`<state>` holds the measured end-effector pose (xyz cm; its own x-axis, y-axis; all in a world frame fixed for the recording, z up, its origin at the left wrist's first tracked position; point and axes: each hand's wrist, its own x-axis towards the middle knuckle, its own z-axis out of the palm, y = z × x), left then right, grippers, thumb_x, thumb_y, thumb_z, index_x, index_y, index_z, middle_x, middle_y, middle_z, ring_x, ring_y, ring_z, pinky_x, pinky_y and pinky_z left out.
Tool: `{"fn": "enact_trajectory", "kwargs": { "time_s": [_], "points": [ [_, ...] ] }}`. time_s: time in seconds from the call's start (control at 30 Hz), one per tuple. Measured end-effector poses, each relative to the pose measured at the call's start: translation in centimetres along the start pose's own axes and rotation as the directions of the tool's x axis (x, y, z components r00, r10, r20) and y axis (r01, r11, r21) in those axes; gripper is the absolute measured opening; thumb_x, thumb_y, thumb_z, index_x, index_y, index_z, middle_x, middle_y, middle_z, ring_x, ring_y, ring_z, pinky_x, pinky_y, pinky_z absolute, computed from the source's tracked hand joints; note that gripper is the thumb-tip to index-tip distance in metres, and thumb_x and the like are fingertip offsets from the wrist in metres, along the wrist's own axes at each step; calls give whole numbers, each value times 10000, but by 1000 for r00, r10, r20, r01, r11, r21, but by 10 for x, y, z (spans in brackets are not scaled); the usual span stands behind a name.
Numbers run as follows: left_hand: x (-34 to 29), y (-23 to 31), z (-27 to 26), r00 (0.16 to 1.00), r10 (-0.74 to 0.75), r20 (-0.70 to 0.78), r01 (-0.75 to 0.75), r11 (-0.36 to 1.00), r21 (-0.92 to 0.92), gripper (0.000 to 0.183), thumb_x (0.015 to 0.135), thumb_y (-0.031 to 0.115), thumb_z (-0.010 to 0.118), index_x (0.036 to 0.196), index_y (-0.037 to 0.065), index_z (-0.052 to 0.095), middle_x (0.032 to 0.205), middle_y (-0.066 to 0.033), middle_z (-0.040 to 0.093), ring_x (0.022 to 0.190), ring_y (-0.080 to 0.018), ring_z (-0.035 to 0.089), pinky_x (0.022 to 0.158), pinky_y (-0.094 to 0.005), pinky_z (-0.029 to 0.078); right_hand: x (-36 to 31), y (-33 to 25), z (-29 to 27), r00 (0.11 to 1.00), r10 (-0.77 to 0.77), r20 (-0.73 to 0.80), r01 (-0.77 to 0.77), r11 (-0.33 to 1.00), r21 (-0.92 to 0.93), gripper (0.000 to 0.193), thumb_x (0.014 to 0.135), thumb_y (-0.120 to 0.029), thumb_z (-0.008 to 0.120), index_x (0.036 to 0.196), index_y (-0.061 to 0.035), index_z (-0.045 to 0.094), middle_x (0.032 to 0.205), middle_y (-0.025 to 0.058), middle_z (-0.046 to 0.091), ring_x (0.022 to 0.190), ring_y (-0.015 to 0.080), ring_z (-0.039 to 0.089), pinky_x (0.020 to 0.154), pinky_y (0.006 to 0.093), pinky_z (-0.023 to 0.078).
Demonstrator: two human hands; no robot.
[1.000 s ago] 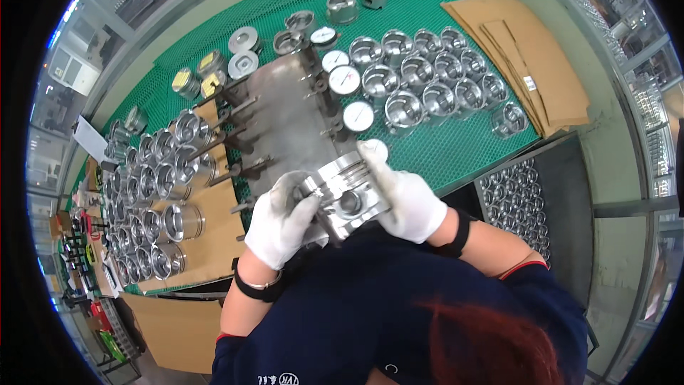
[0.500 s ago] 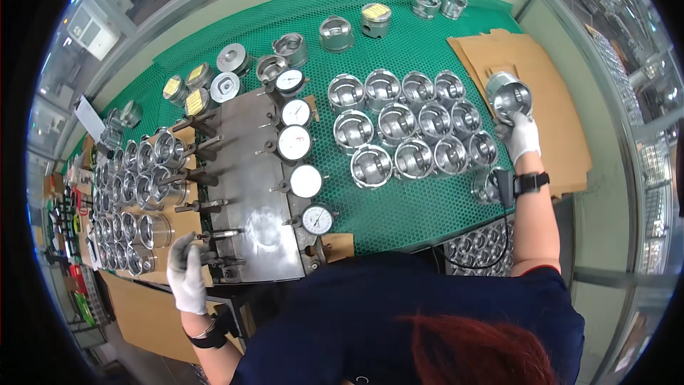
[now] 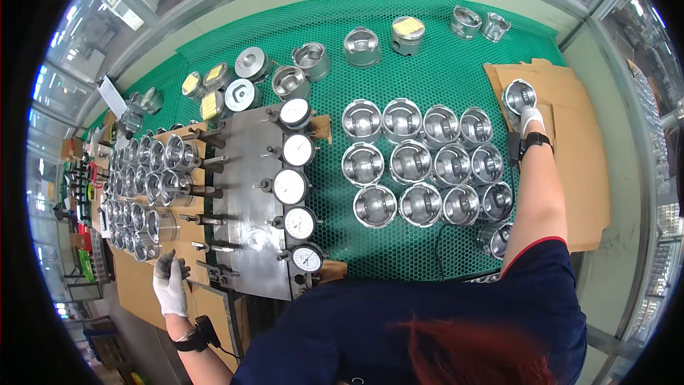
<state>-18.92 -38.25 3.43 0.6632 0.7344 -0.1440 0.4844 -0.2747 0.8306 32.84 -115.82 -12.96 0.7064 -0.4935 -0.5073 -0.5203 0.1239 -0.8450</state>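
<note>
My right hand (image 3: 532, 118), in a white glove, is closed on a silver metal piston (image 3: 519, 95). It holds the piston at the far right, over the brown cardboard sheet (image 3: 570, 142), with its hollow side in view. To its left, several pistons (image 3: 411, 162) stand in rows on the green mat (image 3: 328, 192), open ends up. Another piston (image 3: 494, 239) lies beside my right forearm. My left hand (image 3: 169, 285), gloved with dark fingertips, is at the lower left with its fingers apart and nothing visible in it. Nearest to it are a piston (image 3: 146, 247) and the metal plate's edge.
A metal plate (image 3: 249, 203) carries several round dial gauges (image 3: 298, 222) along its right side and dark clamps (image 3: 209, 191) along its left. More pistons (image 3: 162, 224) crowd cardboard on the left. Pistons with yellow labels (image 3: 408, 26) stand toward the back, before the pale wall.
My right hand has carried the piston farther forward over the cardboard and tilted it. My left hand has shifted left and nearer, away from the clamps. The whole view has shifted slightly.
</note>
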Motion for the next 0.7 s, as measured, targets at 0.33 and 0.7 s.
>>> {"fn": "enact_trajectory", "kwargs": {
  "time_s": [0.33, 0.7],
  "points": [
    [100, -62, -11, 886, 462, -43, -268, 586, 765, 587, 865, 169, 751, 1379, -28, 547, 1284, -275, 636, 1171, -431, 622, 1038, -440, 485, -103, 1, -31, 949, -271, 159, 286, 955, -82, 415, 981, -296, 626, 1326, -67, 603, 880, 86, 713, 666, 170, 679, 632, 324, 568],
    [139, -70, -11, 944, 240, -224, 57, 551, 832, 529, 878, 492, 661, 1150, 42, 715, 1031, -264, 727, 1008, -422, 700, 914, -482, 545, -397, 35, -63, 866, -417, 276, 442, 896, -35, 427, 1030, -274, 592, 1378, -27, 599, 899, 8, 645, 719, 82, 612, 664, 244, 518]
  ]
}}
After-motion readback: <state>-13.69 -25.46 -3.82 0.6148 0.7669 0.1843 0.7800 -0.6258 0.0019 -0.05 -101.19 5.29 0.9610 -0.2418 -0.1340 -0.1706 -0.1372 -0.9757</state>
